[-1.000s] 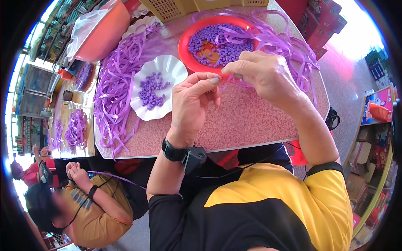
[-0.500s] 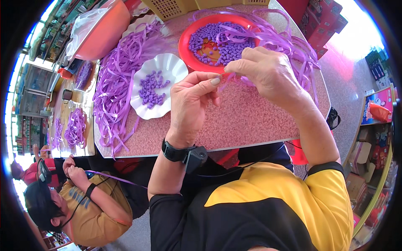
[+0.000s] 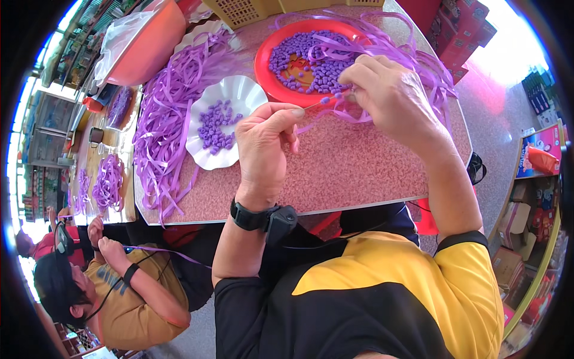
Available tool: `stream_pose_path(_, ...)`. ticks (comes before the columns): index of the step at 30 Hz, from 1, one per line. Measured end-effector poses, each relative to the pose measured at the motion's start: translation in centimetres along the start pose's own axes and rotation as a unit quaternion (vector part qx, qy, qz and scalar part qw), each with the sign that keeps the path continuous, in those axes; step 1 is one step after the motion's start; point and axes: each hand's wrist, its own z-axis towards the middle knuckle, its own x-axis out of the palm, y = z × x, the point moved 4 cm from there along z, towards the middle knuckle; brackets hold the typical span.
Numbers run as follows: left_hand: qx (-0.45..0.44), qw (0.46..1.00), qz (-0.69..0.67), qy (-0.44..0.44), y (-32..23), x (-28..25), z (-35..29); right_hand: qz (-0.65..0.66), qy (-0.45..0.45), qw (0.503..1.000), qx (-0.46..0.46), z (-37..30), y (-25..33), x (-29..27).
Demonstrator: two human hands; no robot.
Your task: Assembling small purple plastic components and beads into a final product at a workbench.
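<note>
My left hand [image 3: 266, 134] is closed in a pinch on one end of a thin needle [image 3: 311, 106]. Two purple beads [image 3: 324, 100] sit on or against the needle, between my two hands. My right hand [image 3: 391, 99] is closed at its other side, over the near right rim of a red plate [image 3: 263, 70]; its fingers hide what they grip. Many purple beads [image 3: 335, 73] fill much of that plate. Loops of purple ribbon [image 3: 347, 116] hang beneath my right hand. A white scalloped dish [image 3: 242, 93] with more purple beads [image 3: 216, 127] lies left of my left hand.
A long heap of purple ribbons [image 3: 164, 125] covers the table's left side, and further ribbons [image 3: 439, 78] trail at the right. Behind stand a yellow basket [image 3: 239, 12] and an orange-red basin [image 3: 152, 48]. Another person [image 3: 137, 287] sits at the lower left, handling a purple ribbon.
My hands have drawn apart: the right went right, the left slightly left. The needle and the beads between them now show. The other person's hands have parted a little.
</note>
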Motion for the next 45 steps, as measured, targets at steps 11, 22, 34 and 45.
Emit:
stream_pose_path(11, -0.004, 0.999, 0.025, 0.021, 0.3, 0.9, -0.2, -0.031, 0.079, 0.995, -0.054, -0.2, 2.3, 0.4)
stream_pose_path(22, 0.039, 0.995, 0.081, 0.034, 0.2, 2.1, -1.0, 0.068, 0.058, 0.996, -0.007, 0.0, 2.1, -0.4)
stream_pose_path(34, 0.138, 0.974, 0.175, 0.044, -0.1, 3.2, -1.3, 0.153, 0.074, 0.984, 0.058, 0.3, 1.0, -1.3)
stream_pose_path(45, 0.212, 0.96, 0.182, 0.032, 0.0, 2.6, -1.1, 0.158, 0.072, 0.983, 0.054, 0.4, 0.5, -1.5)
